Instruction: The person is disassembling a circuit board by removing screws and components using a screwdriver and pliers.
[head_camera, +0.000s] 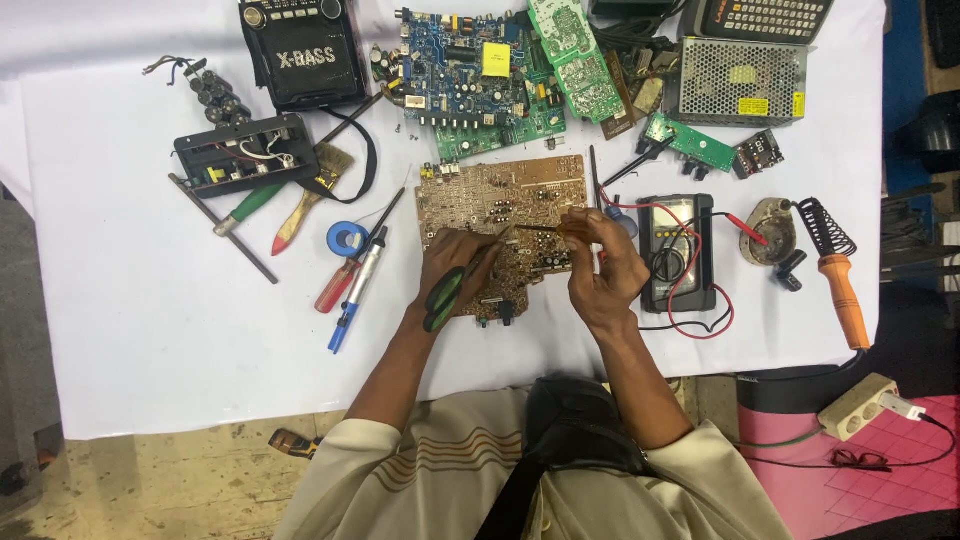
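Lying across the left of the white-covered worktop (140, 330) are a small black open-cased board (245, 153), a green-handled screwdriver (252, 207), a worn paintbrush (310, 198), a blue tape roll (347, 238) and a red-handled screwdriver (335, 287). Near the top edge stands a black portable radio (303, 52). At the middle, the left hand (452, 262) is clenched around green-handled pliers (447, 293), its knuckles resting on the brown circuit board (500, 205) that lies flat in front of the person. Above that board sits a blue circuit board (470, 75). The right hand (605, 265) pinches a thin yellow-handled tool (548, 231), its tip pointing left over the brown board, close to the pliers' nose. Just beside this hand lies a black multimeter (678, 252) with red leads. Farther right are a metal mesh power supply (740, 80), a round stand (768, 232) and an orange-handled soldering iron (838, 280).
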